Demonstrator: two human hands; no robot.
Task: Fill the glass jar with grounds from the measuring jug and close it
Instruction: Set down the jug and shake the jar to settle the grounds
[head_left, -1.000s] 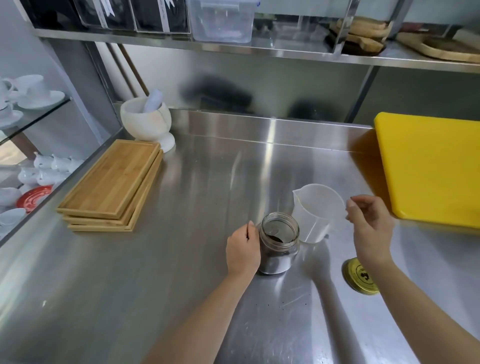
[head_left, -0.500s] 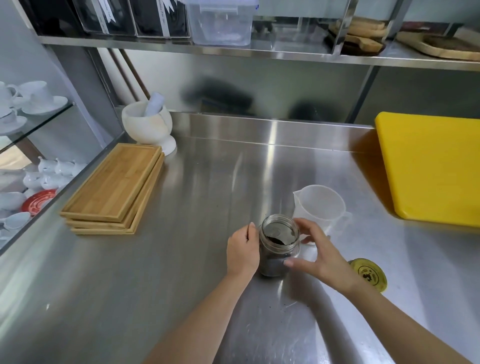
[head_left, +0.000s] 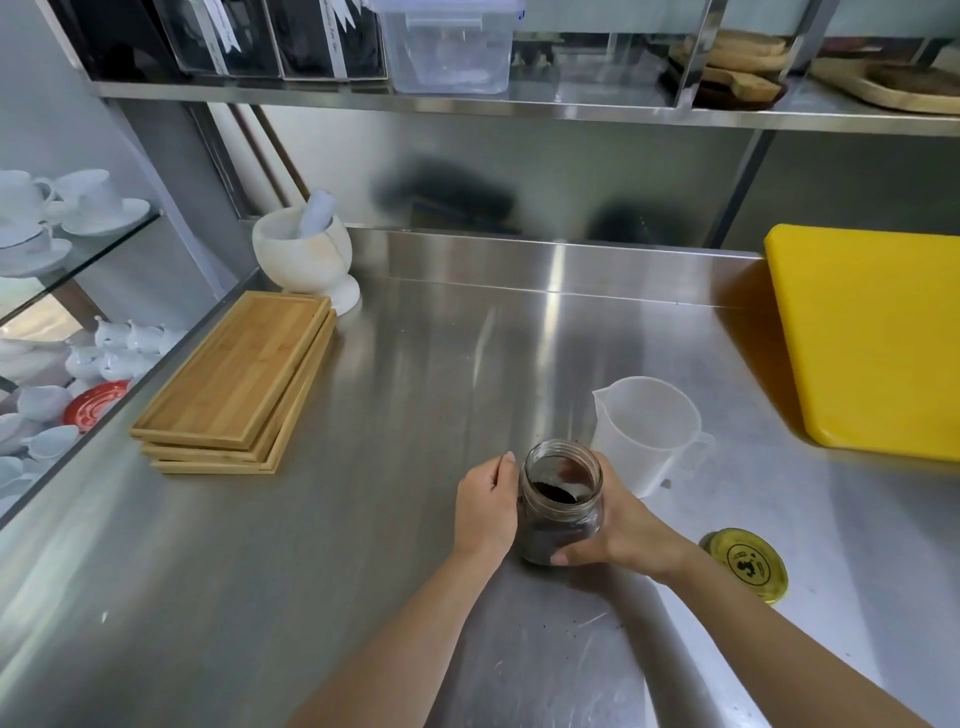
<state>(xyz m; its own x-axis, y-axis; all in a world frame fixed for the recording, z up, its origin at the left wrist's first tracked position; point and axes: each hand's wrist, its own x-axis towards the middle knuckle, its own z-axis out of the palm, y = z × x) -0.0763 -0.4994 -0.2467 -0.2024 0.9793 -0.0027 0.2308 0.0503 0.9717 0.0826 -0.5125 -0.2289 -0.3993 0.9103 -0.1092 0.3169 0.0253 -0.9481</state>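
The open glass jar (head_left: 562, 499) stands on the steel counter (head_left: 415, 395), holding dark grounds. My left hand (head_left: 485, 506) grips its left side. From the right, my right hand (head_left: 621, 525) wraps around it, thumb across the jar's front near the base. The translucent plastic measuring jug (head_left: 647, 431) stands upright just behind and right of the jar, looking empty. The yellow metal lid (head_left: 748, 564) lies flat on the counter to the right of my right wrist.
A stack of bamboo trays (head_left: 239, 384) lies at the left, with a white mortar and pestle (head_left: 306, 249) behind it. A yellow cutting board (head_left: 872, 338) fills the right side. Cups sit on glass shelves (head_left: 78, 244) beyond the left edge.
My right hand let go of the measuring jug, which now stands on the counter, and moved left to grip the jar. My left hand has stayed on the jar.
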